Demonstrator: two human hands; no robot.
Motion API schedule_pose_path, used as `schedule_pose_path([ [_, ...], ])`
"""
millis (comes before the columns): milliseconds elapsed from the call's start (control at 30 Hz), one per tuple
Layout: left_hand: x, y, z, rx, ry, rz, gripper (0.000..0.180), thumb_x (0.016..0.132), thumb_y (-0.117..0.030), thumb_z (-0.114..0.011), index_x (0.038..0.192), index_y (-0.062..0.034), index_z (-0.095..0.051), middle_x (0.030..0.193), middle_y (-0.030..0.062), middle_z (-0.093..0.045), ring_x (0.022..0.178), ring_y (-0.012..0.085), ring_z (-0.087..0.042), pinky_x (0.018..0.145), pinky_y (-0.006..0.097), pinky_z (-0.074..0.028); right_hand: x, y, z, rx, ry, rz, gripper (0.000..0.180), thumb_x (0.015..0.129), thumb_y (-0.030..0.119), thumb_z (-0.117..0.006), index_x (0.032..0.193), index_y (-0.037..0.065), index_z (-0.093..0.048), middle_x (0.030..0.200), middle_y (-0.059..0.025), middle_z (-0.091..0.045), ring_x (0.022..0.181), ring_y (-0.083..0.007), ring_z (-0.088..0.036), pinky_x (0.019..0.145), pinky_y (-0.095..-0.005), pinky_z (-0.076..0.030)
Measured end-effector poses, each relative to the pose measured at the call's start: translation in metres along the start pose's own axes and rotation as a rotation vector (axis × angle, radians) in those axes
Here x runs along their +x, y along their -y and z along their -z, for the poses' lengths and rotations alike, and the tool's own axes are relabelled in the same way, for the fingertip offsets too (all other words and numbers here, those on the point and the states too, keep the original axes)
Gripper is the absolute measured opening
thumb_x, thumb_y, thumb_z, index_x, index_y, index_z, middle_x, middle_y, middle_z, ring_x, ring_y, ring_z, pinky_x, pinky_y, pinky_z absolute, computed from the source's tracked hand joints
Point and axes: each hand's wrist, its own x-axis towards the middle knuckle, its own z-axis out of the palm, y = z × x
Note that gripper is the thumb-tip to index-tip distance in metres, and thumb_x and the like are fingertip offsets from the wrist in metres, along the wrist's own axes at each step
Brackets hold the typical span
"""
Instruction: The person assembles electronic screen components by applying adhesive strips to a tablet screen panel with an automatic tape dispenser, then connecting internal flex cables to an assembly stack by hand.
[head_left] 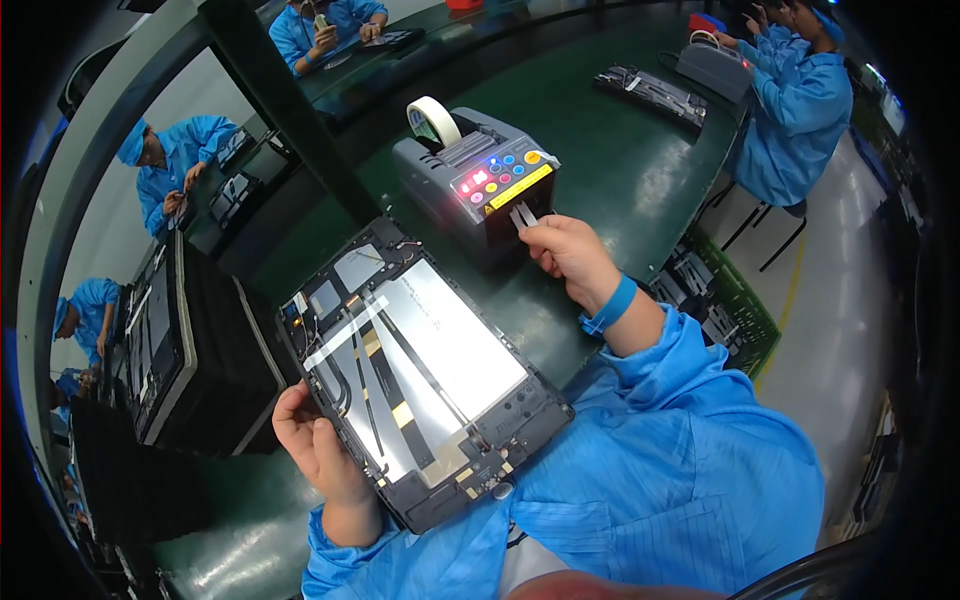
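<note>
My left hand (322, 445) grips the lower left edge of an opened tablet (455, 335), thumb on top. The tablet lies tilted in front of me with its inside facing up: silver plates, black ribbon cables and small circuit boards show. A pale translucent strip crosses its left part. At the mouth of a grey tape dispenser (475, 185), my right hand (572, 255) pinches a short, light strip of tape (523, 216). A white tape roll (433, 122) sits on top of the dispenser, and its front panel has lit buttons and a red display.
Foam-edged trays (215, 350) with device parts stand stacked at the left. On the right, a green crate (735, 300) holds more parts. Farther along the green bench (560, 130) lies another device (652, 97). Several people in blue work around, one seated (800, 120) at the right.
</note>
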Motion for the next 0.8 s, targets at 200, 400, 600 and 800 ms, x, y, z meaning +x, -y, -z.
schedule_pose_path([
  [200, -0.002, 0.004, 0.003, 0.071, 0.025, -0.051, 0.038, 0.09, -0.014, -0.047, 0.124, 0.0023, -0.038, 0.124, 0.0148, -0.043, 0.113, 0.0206, -0.044, 0.101, 0.034, -0.032, -0.005, -0.006, 0.001, 0.084, 0.022, 0.041, 0.012, 0.081, 0.018, -0.065, 0.075, 0.009, -0.06, 0.065, 0.0013, -0.054, 0.053, -0.0066, -0.045, 0.048, -0.0203, -0.034],
  [400, -0.003, 0.006, 0.003, 0.118, 0.022, -0.067, 0.038, 0.091, -0.018, -0.048, 0.122, 0.0019, -0.039, 0.124, 0.0137, -0.042, 0.111, 0.019, -0.043, 0.099, 0.033, -0.032, -0.002, -0.015, 0.016, 0.208, 0.069, -0.042, 0.024, 0.088, 0.03, -0.056, 0.08, 0.008, -0.059, 0.061, 0.0012, -0.053, 0.05, -0.0075, -0.046, 0.044, -0.0211, -0.033],
  [600, -0.005, 0.007, 0.004, 0.108, 0.027, -0.048, 0.037, 0.091, -0.019, -0.048, 0.121, 0.0005, -0.04, 0.122, 0.0122, -0.042, 0.11, 0.0181, -0.043, 0.099, 0.032, -0.032, 0.004, -0.005, 0.01, 0.139, 0.145, -0.035, 0.035, 0.093, 0.038, -0.051, 0.085, 0.006, -0.061, 0.061, 0.0009, -0.055, 0.049, -0.0077, -0.046, 0.044, -0.0207, -0.034],
  [800, -0.005, 0.007, 0.004, 0.101, 0.019, -0.055, 0.036, 0.091, -0.019, -0.049, 0.12, 0.0002, -0.04, 0.12, 0.0114, -0.043, 0.109, 0.0173, -0.043, 0.098, 0.031, -0.033, 0.006, -0.003, 0.008, 0.124, 0.108, -0.012, 0.026, 0.09, 0.032, -0.059, 0.083, 0.007, -0.063, 0.059, 0.0021, -0.055, 0.049, -0.0067, -0.047, 0.045, -0.0195, -0.035],
])
